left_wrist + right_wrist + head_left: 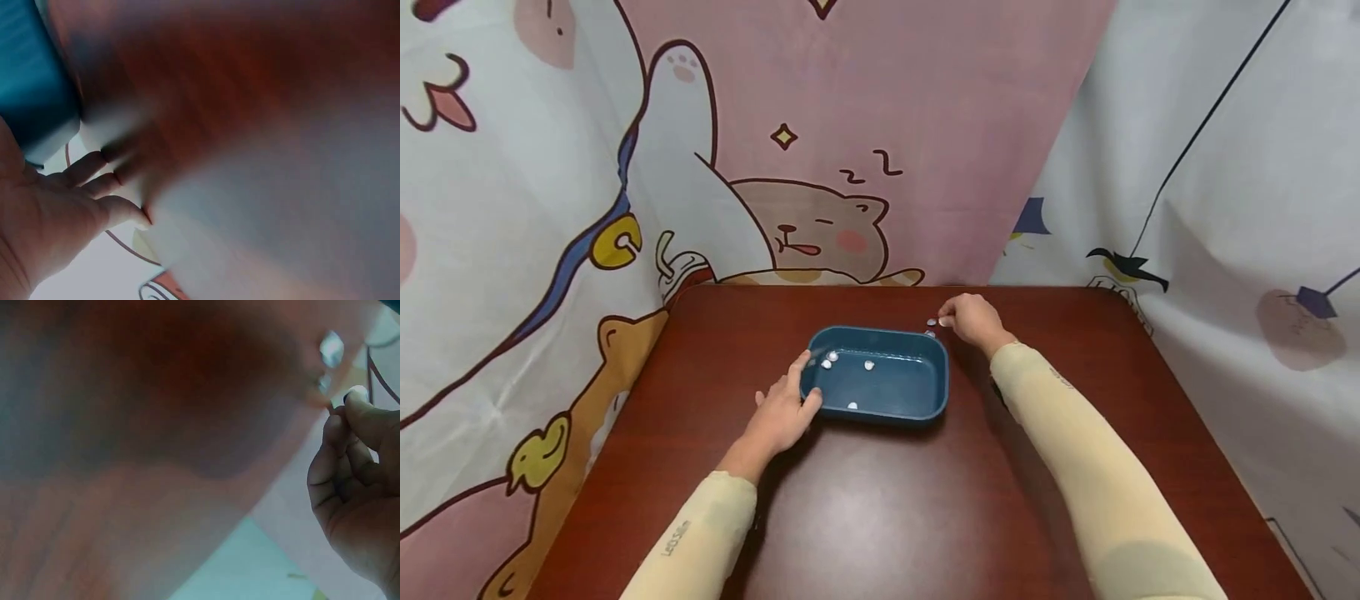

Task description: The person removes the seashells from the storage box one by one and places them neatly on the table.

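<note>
A dark blue rectangular tray (880, 414) stands on the table with several small white roundish pieces (868, 365) scattered inside. My left hand (781, 414) rests against the tray's left end, thumb and index finger at its rim and the other fingers spread outside. Beyond the tray's far right corner, my right hand (973, 321) pinches a small white piece (357, 394) between thumb and index finger. Close to those fingertips lie two more small shiny pieces, one whitish piece (332, 349) being larger in the right wrist view. The right hand's other fingers are curled in.
The reddish-brown wooden table (880, 508) has its far edge just behind the right hand. A cartoon-printed cloth (970, 150) hangs behind it and at both sides.
</note>
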{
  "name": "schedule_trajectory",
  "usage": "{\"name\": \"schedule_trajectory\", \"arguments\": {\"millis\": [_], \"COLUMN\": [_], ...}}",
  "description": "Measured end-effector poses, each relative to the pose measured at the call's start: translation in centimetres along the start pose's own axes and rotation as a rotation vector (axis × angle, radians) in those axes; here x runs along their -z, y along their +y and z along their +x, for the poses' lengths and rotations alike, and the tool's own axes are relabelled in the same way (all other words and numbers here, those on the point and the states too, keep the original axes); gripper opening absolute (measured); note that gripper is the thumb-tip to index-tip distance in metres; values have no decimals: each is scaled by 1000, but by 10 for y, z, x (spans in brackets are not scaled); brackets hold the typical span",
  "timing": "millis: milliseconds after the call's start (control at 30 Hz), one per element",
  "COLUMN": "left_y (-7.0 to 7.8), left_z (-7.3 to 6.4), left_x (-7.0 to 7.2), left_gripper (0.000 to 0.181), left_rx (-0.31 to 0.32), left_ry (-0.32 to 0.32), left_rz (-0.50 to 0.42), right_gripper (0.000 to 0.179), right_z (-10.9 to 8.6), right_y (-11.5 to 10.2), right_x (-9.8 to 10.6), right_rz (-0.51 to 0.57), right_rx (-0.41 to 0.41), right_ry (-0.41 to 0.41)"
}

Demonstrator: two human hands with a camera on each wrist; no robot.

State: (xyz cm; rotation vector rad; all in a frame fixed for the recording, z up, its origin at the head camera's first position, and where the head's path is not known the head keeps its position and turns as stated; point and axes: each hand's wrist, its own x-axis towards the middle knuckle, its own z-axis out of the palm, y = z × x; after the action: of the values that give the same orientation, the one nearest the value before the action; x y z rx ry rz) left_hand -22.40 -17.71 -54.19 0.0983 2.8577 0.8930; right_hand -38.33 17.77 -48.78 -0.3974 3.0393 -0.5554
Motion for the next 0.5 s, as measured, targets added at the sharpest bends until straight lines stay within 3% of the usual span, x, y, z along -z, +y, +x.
{"name": "schedule_trajectory", "arguments": {"millis": [100,367,500], "left_y": [-9,-19,-19], "left_z": [-7,-16,-17], "left_x": [6,8,8], "left_gripper": [75,76,76], "left_rx": [29,44,40], "left_ry": [19,10,37], "left_rz": [-11,-27,-31], "right_gripper": [23,22,22], "right_z": [5,4,4], "right_y": [16,27,31], "right_x": [-17,-31,-32], "right_rz": [-27,-106,-83], "right_rx": [11,-37,-26], "right_ry": [-85,-62,-73]}}
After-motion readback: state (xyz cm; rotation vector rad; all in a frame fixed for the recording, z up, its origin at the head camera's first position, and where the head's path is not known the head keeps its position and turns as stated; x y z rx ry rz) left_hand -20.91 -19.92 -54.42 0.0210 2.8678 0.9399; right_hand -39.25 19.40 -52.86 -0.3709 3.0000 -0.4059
